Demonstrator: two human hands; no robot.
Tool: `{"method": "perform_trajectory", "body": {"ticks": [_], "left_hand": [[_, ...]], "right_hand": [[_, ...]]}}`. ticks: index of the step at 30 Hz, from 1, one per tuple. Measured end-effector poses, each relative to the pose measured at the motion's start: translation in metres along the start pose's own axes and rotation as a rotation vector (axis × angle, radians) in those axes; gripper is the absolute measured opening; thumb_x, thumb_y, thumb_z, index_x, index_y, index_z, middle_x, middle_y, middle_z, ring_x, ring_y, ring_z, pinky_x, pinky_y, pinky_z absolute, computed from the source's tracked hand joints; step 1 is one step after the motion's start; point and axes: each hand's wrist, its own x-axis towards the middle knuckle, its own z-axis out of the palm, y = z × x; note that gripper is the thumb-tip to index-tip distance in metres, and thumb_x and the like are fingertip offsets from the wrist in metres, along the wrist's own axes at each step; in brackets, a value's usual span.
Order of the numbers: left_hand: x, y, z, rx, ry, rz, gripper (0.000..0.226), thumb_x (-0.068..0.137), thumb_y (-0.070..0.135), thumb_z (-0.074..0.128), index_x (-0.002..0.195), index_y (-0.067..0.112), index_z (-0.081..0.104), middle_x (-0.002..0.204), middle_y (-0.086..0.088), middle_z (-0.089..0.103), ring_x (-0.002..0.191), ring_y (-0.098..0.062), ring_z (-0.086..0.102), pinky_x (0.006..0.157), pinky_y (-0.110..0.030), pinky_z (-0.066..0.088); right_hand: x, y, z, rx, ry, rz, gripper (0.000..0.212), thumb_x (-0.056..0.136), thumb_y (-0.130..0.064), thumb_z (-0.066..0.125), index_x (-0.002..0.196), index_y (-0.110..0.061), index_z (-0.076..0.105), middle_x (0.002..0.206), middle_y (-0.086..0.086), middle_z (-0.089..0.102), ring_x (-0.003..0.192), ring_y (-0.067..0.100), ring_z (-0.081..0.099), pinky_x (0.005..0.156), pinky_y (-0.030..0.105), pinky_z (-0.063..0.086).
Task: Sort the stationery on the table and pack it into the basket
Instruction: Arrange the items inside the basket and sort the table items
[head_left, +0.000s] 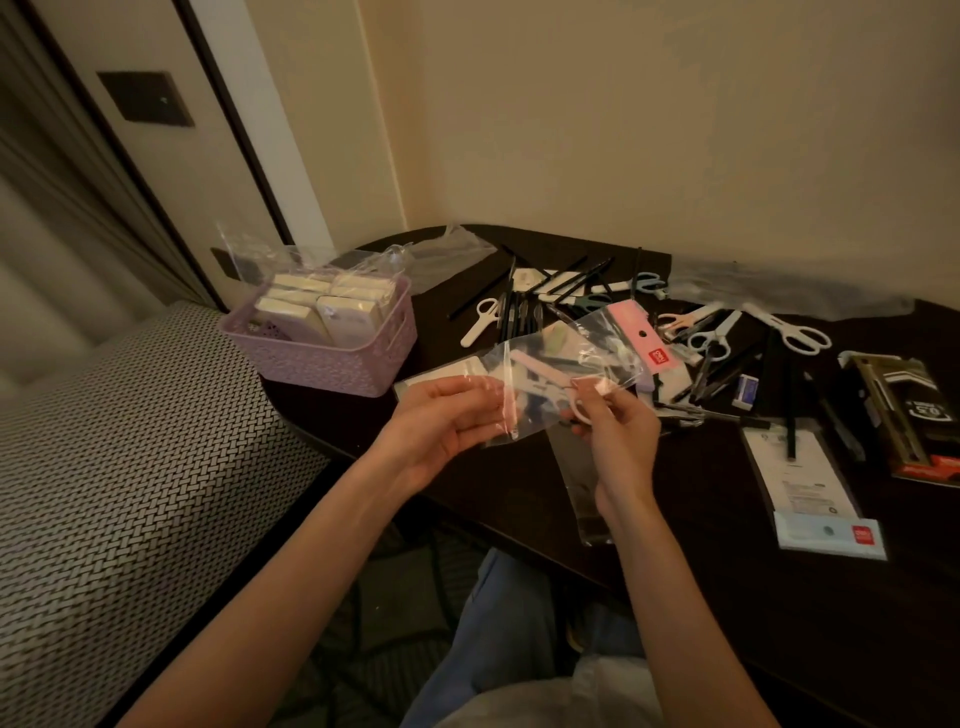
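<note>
A clear plastic bag (540, 384) is held up over the near edge of the dark worktop (727, 519), and a pair of pink scissors (545, 376) is seen inside it. The scissors' long axis is laid on a slant: the capped blade end is pointed up and to the left, towards the basket, and the ring handle is turned down and to the right. That ring is pinched through the plastic by the curled fingers of the right hand (618, 431). The bag's left edge is gripped by the left hand (441, 421), thumb over the film, fingers curled beneath.

Left of the bag and a little beyond it, the lilac basket (332, 358) is stood at the worktop's end, with pale boxes (322, 306) packed in it under clear wrapping. Beyond the bag, black pens (519, 306) and white-handled scissors (480, 319) are scattered; a pink card pack (644, 338) is seen just right of the bag's top. Further right, more scissors (789, 330) and a flat packet (810, 488) are laid out.
</note>
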Motion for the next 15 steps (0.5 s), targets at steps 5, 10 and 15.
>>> {"method": "perform_trajectory", "body": {"ticks": [5,10,15], "left_hand": [[-0.004,0.001,-0.009,-0.003,0.035,0.036,0.031,0.071,0.006,0.073,0.100,-0.001,0.067,0.096,-0.017,0.072,0.085,-0.023,0.071,0.075,-0.032,0.060],[-0.003,-0.002,-0.013,0.210,0.295,0.310,0.013,0.081,0.001,0.070,0.094,0.000,0.068,0.087,-0.011,0.072,0.077,-0.017,0.071,0.069,-0.026,0.059],[0.002,-0.002,-0.019,0.556,0.731,0.833,0.011,0.082,0.005,0.071,0.088,0.012,0.065,0.077,0.008,0.065,0.068,0.002,0.061,0.067,-0.011,0.048]], "right_hand": [[-0.001,0.001,0.004,-0.017,-0.022,0.011,0.016,0.094,-0.017,0.059,0.103,-0.008,0.070,0.095,0.005,0.069,0.067,-0.002,0.063,0.054,0.009,0.046],[0.001,-0.001,0.001,-0.132,-0.088,0.020,0.015,0.095,-0.021,0.057,0.097,-0.013,0.070,0.089,0.002,0.068,0.070,0.006,0.063,0.053,0.010,0.046],[-0.001,-0.012,-0.011,-0.273,-0.015,-0.143,0.018,0.093,-0.006,0.058,0.105,-0.011,0.071,0.106,0.002,0.066,0.073,0.005,0.065,0.062,0.015,0.051]]}}
